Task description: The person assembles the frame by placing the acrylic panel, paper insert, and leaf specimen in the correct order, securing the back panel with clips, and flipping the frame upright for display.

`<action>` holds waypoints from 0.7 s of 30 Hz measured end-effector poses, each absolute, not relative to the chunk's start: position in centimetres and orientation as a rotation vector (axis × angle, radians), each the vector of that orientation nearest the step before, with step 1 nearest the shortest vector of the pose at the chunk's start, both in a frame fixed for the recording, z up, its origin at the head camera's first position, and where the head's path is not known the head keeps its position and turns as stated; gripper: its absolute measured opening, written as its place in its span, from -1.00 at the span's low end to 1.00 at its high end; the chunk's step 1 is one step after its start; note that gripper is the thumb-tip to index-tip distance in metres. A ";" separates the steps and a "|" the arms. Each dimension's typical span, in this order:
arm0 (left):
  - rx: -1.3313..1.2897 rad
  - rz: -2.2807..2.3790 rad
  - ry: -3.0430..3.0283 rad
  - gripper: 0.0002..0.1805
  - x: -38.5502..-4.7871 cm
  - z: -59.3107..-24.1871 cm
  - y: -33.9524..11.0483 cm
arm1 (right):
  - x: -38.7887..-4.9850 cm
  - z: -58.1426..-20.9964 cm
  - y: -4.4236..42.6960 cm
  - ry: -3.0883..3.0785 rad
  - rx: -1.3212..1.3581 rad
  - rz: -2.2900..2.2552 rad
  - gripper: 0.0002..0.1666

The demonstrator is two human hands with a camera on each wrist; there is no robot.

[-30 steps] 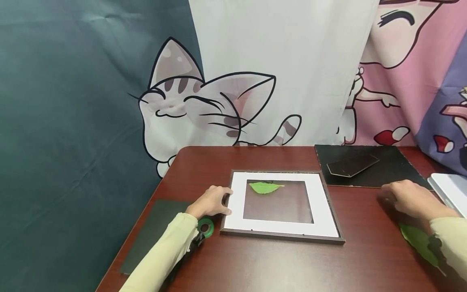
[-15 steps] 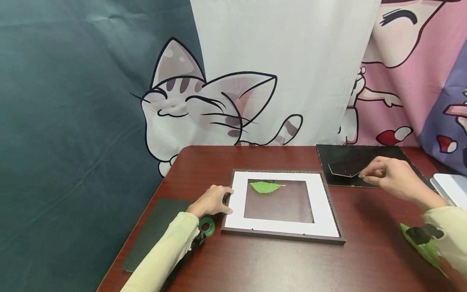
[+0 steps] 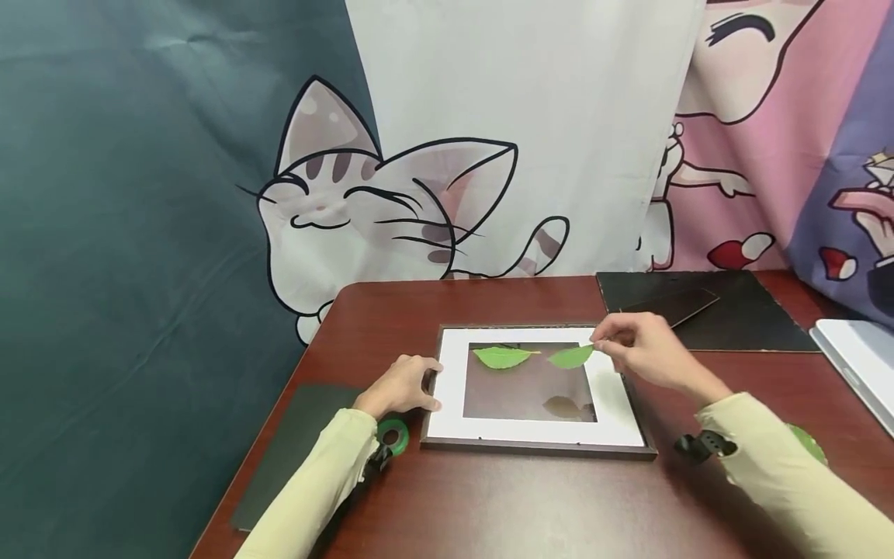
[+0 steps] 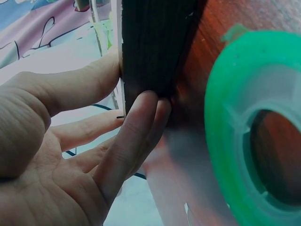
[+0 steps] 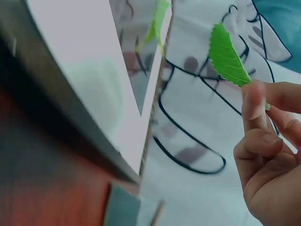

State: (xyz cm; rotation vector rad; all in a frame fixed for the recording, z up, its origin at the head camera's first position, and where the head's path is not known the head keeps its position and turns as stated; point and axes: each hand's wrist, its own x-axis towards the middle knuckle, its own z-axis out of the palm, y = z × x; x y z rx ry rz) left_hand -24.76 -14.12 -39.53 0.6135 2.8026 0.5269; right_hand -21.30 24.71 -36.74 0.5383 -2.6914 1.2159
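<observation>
A picture frame (image 3: 538, 450) with a white mat and a glassy, reflective opening lies on the table. My left hand (image 3: 400, 386) holds its left edge; in the left wrist view the fingers (image 4: 129, 136) bend against the frame's dark side (image 4: 153, 47). Inside the opening, near its top left, lies one green leaf (image 3: 503, 357). My right hand (image 3: 646, 349) pinches a second green leaf (image 3: 571, 357) by its stem end, above the opening's right part. The right wrist view shows this serrated leaf (image 5: 225, 56) sticking out past the fingertips of the right hand (image 5: 273, 146).
A green tape roll (image 3: 393, 437) sits by my left wrist, and a dark panel (image 3: 300, 435) lies beneath that forearm. At the back right is a black board (image 3: 761, 326) bearing a dark angular piece (image 3: 687, 304). Another leaf (image 3: 809, 442) and a white slab (image 3: 859, 361) are at right.
My right hand has moved left from the table's right side to over the frame, where the pinched leaf now shows. My left hand has stayed on the frame's edge.
</observation>
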 end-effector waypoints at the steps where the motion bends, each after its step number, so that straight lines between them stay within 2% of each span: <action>1: 0.615 0.525 2.804 -0.34 -24.7 -39.6 -14.2 | -21.4 -37.1 24.2 -2.705 0.548 1.230 -0.94; 7: 0.607 0.518 2.807 -0.34 -24.6 -39.7 -14.2 | -22.3 -38.2 21.4 -2.757 0.626 1.261 -0.84; 21: 0.576 0.514 2.804 -0.34 -24.7 -39.7 -14.1 | -23.0 -38.9 17.1 -2.858 0.790 1.156 -0.79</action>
